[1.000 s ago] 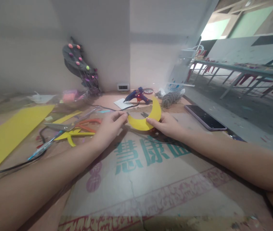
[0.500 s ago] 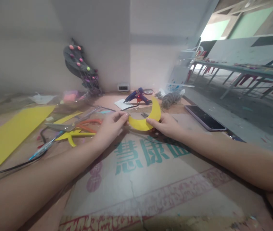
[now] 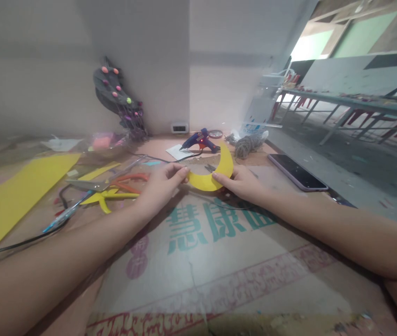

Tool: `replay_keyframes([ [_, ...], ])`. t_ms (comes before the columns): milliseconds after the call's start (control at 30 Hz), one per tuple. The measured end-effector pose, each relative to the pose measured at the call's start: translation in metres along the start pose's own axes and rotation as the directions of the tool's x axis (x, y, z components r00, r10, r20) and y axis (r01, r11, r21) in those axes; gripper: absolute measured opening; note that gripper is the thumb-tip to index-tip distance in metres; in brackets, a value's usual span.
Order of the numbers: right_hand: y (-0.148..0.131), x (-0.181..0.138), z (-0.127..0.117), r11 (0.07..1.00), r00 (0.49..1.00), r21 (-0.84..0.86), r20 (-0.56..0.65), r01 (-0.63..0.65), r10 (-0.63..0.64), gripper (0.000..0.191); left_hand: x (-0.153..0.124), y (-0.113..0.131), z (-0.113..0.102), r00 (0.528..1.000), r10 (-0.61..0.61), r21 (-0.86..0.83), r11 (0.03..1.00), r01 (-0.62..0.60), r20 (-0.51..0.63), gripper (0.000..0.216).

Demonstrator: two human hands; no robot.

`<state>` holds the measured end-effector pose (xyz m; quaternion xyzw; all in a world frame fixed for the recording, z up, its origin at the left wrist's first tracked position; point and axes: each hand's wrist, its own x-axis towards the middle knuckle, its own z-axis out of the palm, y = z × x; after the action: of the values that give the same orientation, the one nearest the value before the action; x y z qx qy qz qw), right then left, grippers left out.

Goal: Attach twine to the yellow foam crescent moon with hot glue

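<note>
A flat printed cardboard sheet (image 3: 233, 263) lies on the pinkish table (image 3: 75, 310), extending from mid-table toward the front edge. Over the sheet's back part, a yellow crescent (image 3: 227, 165) sits between the left hand (image 3: 165, 182), at its left end, and the right hand (image 3: 242, 182). Behind the crescent, near the table's back edge, is a blue pistol-shaped glue gun (image 3: 198, 140), its tip over a flat white paper (image 3: 174, 152). Right of the gun, toward the back right corner, lies a grey yarn bundle (image 3: 246, 146); a flat rectangular phone (image 3: 299, 173) lies along the right edge. Orange-handled metal scissors (image 3: 128, 177) lie between the left hand and a large flat yellow sheet (image 3: 23, 200), farther left.
</note>
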<state>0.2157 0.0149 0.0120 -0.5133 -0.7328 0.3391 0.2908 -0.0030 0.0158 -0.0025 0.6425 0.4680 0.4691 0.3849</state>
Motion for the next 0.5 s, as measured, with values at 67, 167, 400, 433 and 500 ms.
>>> replay_keyframes([
  [67,0.0002,0.0002,0.0004,1.0,1.0,0.011,-0.009,-0.019,0.019,0.039,0.0001,-0.0006,-0.0001,1.0,0.003,-0.013,1.0,-0.003,-0.003,0.027],
  [167,0.0026,0.0017,0.0011,0.999,0.998,0.015,-0.046,-0.036,0.037,0.038,0.0005,-0.0018,-0.0001,1.0,0.002,-0.044,0.999,-0.002,0.01,0.03],
  [400,0.0056,0.0032,0.0019,0.999,0.998,0.035,-0.056,-0.014,0.016,0.036,0.0013,-0.0031,0.0009,0.999,-0.016,-0.073,0.997,0.018,0.032,0.025],
  [433,0.005,0.0028,0.002,0.999,0.998,0.043,-0.053,-0.015,0.018,0.035,0.0011,-0.0029,0.0009,0.999,-0.013,-0.071,0.997,0.016,0.033,0.025],
  [500,0.0036,0.0021,0.0024,0.998,0.999,0.054,-0.045,-0.019,0.021,0.036,0.0007,-0.0021,0.0008,0.999,-0.005,-0.056,0.998,0.007,0.032,0.026],
])
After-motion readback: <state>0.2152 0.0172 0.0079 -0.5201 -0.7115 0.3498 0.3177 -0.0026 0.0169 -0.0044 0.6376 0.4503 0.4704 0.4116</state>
